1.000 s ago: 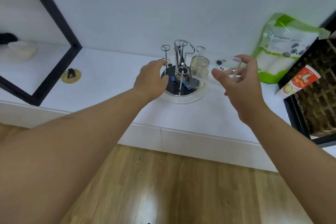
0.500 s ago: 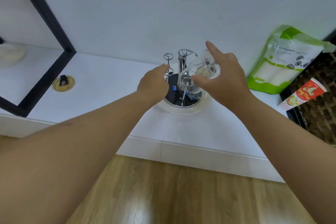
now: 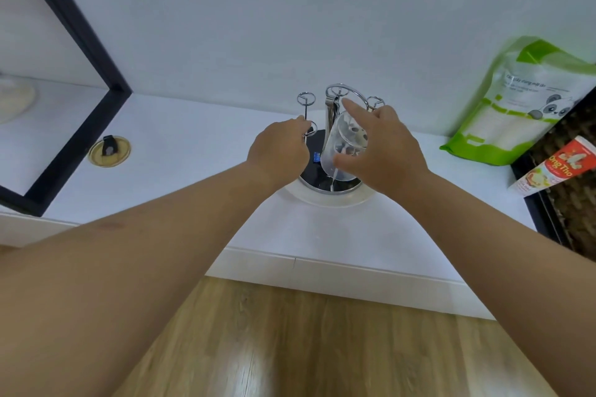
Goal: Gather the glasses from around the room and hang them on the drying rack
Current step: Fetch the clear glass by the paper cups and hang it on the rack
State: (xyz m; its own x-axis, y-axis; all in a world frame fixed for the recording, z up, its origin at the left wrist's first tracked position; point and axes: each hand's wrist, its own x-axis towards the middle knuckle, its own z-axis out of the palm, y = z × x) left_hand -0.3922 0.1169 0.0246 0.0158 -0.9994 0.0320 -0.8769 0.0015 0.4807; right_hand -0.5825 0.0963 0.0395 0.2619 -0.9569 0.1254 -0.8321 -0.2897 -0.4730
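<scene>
A chrome drying rack (image 3: pixel 335 97) with ringed prongs stands on a round dark base (image 3: pixel 314 179) inside a white dish on the white counter. My right hand (image 3: pixel 383 151) grips a clear glass (image 3: pixel 342 148), held upside down over one of the front prongs, mouth toward the base. My left hand (image 3: pixel 277 151) holds a rack prong at the left side, fingers curled round the wire. Whether another glass hangs behind my right hand is hidden.
A green and white refill pouch (image 3: pixel 522 100) leans on the wall at right, with a red tube (image 3: pixel 554 167) and a dark wicker basket (image 3: pixel 574 196) beside it. A black-framed shelf (image 3: pixel 80 80) and a brass floor socket lid (image 3: pixel 109 151) lie left. Wooden floor below.
My right hand brought the glass from the right, turned it over and lowered it onto the rack's front prong. My left hand stayed on the rack. The camera tilted slightly.
</scene>
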